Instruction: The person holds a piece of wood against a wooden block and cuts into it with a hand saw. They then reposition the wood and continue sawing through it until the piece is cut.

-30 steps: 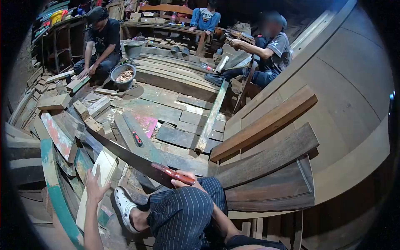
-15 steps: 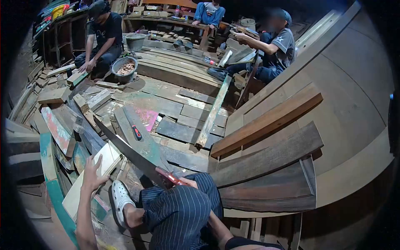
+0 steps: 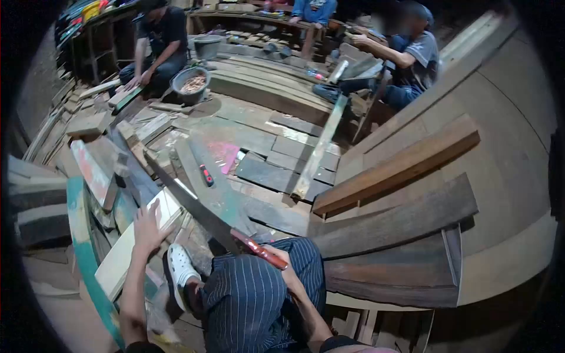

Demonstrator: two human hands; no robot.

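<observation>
A hand saw [image 3: 200, 212] with a long dark blade and a red-brown handle slants across the pale wooden board [image 3: 126, 259]. My right hand [image 3: 281, 257] is wrapped round the rear end of the saw handle, just above my striped trouser leg. The blade overlaps the board's far end in this view, its tip pointing up and left. My left hand [image 3: 150, 229] rests on the board with fingers spread, a short way left of the blade. A white clog [image 3: 181, 270] on my foot stands right beside the board.
A red-and-black handled tool [image 3: 206, 175] lies on a plank beyond the saw. Offcuts [image 3: 88, 123] pile up at left. Thick beams [image 3: 400, 165] lie at right. A bucket of shavings [image 3: 191, 85] stands near a seated person [image 3: 162, 47]; other people sit farther back.
The view has turned, so most things sit farther right. More of the saw handle shows above my knee. My left hand stays on the board, fingers still spread.
</observation>
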